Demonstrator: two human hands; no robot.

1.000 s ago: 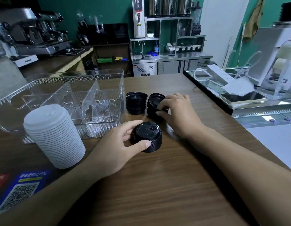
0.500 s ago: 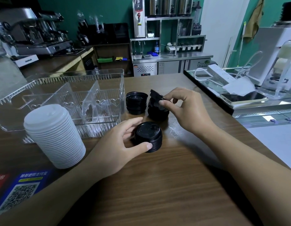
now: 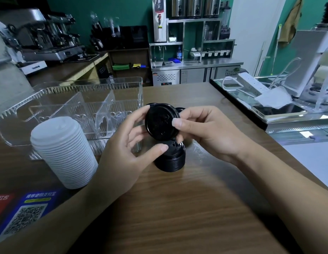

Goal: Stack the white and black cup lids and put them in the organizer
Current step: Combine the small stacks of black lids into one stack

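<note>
one "freezing" label (image 3: 232, 72) on fridge (image 3: 196, 76)

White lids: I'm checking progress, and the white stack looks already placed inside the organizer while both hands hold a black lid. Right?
Not quite. The head view shows the white stack on the table in front of the organizer, not inside. Both hands do hold a black lid.

Just one camera here, strapped to my head, wide-angle, looking forward and down over the wooden counter (image 3: 177, 208). It sits close enough that both my forearms run in from the bottom edge and fill the foreground, while the espresso machine (image 3: 47, 33) and steel shelving (image 3: 194, 41) bend away behind. No second view to compare.
</note>
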